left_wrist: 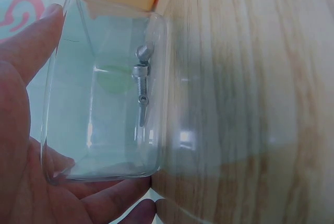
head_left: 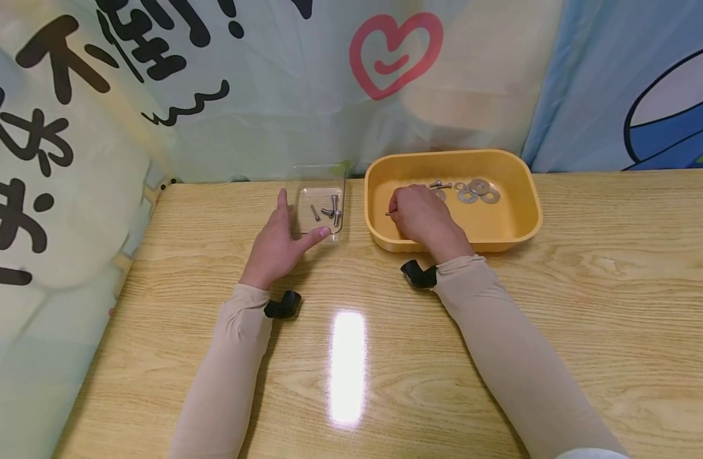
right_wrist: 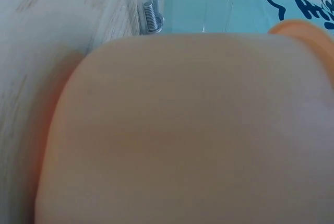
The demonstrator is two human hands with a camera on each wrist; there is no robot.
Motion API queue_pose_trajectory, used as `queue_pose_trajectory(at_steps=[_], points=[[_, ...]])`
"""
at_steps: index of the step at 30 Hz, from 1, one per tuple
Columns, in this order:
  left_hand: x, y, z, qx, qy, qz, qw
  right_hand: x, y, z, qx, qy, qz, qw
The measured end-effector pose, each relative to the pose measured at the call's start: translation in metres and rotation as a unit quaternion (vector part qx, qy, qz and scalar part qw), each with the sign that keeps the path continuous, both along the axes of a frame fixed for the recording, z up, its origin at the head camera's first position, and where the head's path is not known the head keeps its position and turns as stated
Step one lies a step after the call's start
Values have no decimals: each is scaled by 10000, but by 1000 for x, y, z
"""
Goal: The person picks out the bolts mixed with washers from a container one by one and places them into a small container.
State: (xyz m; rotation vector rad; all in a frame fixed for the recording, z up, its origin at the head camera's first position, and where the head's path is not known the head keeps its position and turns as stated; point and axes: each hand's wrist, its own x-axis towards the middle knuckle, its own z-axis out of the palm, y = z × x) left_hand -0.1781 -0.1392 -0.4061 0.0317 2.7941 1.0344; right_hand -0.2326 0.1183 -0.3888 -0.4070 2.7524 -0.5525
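Observation:
My left hand (head_left: 275, 247) holds the clear plastic box (left_wrist: 104, 174) at its left side, the thumb along the near rim and the fingers round the other side. Inside the box lie several metal screws (head_left: 335, 210), which also show in the left wrist view as socket-head screws (left_wrist: 141, 78). My right hand (head_left: 425, 215) reaches down into the yellow tray (head_left: 515, 223) with its fingers curled. A thin screw tip (head_left: 388, 213) pokes out at its fingertips, which are mostly hidden. The tray wall (right_wrist: 182, 130) blocks most of the right wrist view.
In the tray, right of my hand, lie several flat washers (head_left: 479, 187) and a few small screws (head_left: 440, 185). Box and tray stand side by side on the wooden table (head_left: 414, 370), near its back edge. A printed cloth (head_left: 259, 115) hangs behind them.

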Motion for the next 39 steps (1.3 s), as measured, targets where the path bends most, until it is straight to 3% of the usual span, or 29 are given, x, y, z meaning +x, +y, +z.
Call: queue_pose_trajectory(at_steps=[6,22,39], points=[[-1,1,1,-6,-9,5,10000,0,1,1,53,-36,66,10000],[0,2,4,65,2,-21,10000,2,0,3,118,482,-55,9988],[2,1,1,77,12,-37,10000,6,-1,6,-337,815,-158,9960]])
